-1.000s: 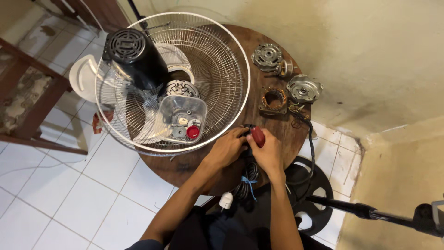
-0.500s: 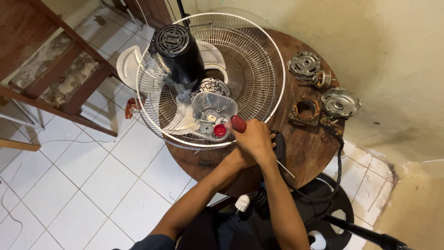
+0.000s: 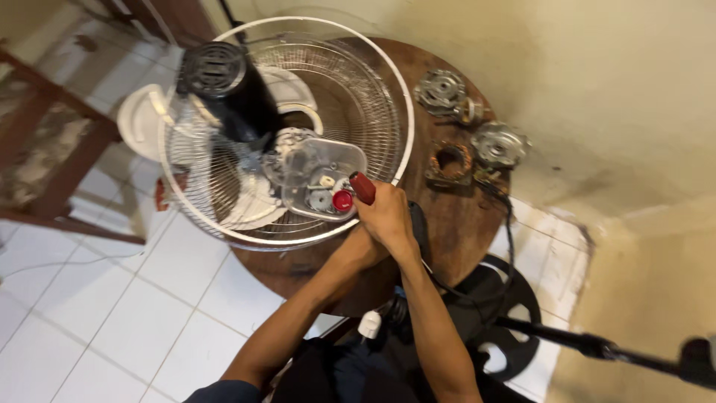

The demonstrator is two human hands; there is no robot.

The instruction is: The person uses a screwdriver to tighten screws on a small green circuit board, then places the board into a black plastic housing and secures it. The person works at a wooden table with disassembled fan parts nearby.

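Observation:
My right hand [image 3: 389,218] is closed around a red-handled tool [image 3: 363,187], likely a screwdriver, whose red end points at a clear plastic tub [image 3: 322,166]. The tub holds small parts and a red cap [image 3: 342,200]. It rests on a round wire fan grille [image 3: 389,112] lying on a round wooden table [image 3: 456,227]. My left hand [image 3: 362,243] is tucked under the right one and mostly hidden. A black fan motor housing [image 3: 224,89] lies in the grille's far left part.
Two grey metal motor covers [image 3: 441,91] [image 3: 498,144] and a copper-wound stator [image 3: 449,163] lie at the table's right. A white fan part [image 3: 138,119] sticks out past the grille. A wooden chair [image 3: 45,149] stands left. A black fan base [image 3: 511,313], pole [image 3: 597,345] and white plug [image 3: 369,325] are below.
Both hands moved together from the table's near edge up to the clear tub, carrying the red-handled tool. The view also shifted.

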